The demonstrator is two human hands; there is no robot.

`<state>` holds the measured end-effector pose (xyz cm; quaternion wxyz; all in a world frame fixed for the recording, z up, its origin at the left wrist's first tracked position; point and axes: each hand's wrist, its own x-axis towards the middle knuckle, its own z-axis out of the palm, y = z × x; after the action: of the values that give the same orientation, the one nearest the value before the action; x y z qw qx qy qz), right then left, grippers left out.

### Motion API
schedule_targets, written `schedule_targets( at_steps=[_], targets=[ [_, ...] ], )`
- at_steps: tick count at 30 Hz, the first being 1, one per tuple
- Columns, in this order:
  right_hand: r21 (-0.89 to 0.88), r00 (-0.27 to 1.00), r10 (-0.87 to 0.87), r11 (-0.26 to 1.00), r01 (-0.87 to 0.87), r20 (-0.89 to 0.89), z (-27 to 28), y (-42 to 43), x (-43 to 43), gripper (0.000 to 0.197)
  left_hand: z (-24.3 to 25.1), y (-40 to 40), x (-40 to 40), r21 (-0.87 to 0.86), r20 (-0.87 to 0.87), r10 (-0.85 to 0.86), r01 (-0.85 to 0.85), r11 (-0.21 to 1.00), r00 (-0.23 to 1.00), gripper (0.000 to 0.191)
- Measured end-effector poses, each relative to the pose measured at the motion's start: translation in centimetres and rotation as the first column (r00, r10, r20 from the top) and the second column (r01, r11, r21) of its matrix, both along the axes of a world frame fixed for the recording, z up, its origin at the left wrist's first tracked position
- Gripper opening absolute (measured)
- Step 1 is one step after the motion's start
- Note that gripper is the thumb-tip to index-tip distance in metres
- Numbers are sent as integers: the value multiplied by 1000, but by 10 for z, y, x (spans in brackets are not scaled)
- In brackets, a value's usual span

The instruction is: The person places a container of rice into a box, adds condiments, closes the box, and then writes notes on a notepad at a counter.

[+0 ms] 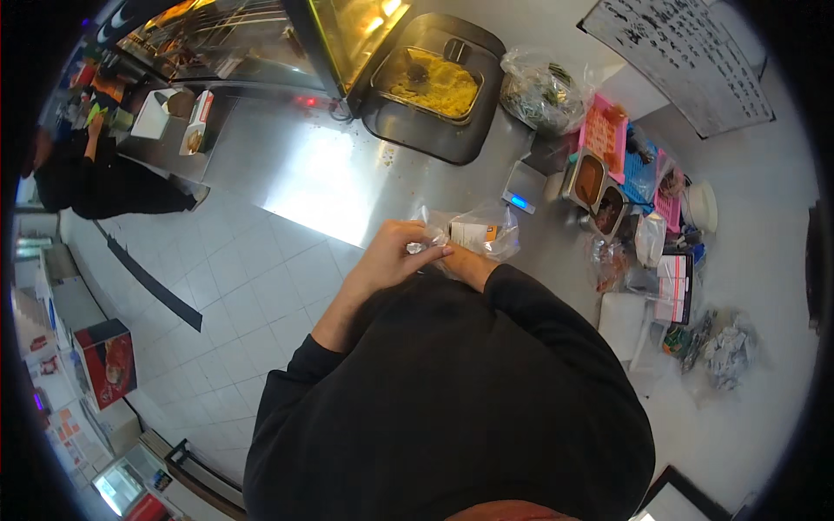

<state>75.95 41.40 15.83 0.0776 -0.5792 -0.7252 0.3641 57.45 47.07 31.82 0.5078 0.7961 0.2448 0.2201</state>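
Observation:
A clear plastic bag [500,239] with a printed label lies at the near edge of a stainless steel counter [423,185]. My left hand [394,255] pinches the bag's gathered end, thumb stretched to the right. My right hand [468,264] is against the bag beside the left thumb; its fingers are mostly hidden, so its grip cannot be told. Past the bag, to the right, stands a small scale [523,187] with a lit blue display. Farther back, a clear pan of yellow grain food [443,88] with a dark scoop rests in a black tray [427,140].
To the right are metal containers of sauce [588,177], a pink basket [603,127], a bag of greens [547,98] and other plastic bags. A glass-fronted heated cabinet [260,45] stands at the back left. Another person [111,176] in dark clothing is at the far left.

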Motion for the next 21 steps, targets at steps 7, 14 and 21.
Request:
schedule_targets(
  at_steps=[7,14,21],
  targets=[
    [-84,926,19,996,14,377,57,1,27,38,-4,23,-1,-114,24,42,-39,993,999,19],
    [114,908,-389,906,408,-158,239,-83,116,37,-60,36,-21,538,108,165,-197,820,980,65],
    [132,781,-467,880,456,414,9,-143,160,90,-175,35,34,181,-294,-89,147,973,952,119]
  ],
)
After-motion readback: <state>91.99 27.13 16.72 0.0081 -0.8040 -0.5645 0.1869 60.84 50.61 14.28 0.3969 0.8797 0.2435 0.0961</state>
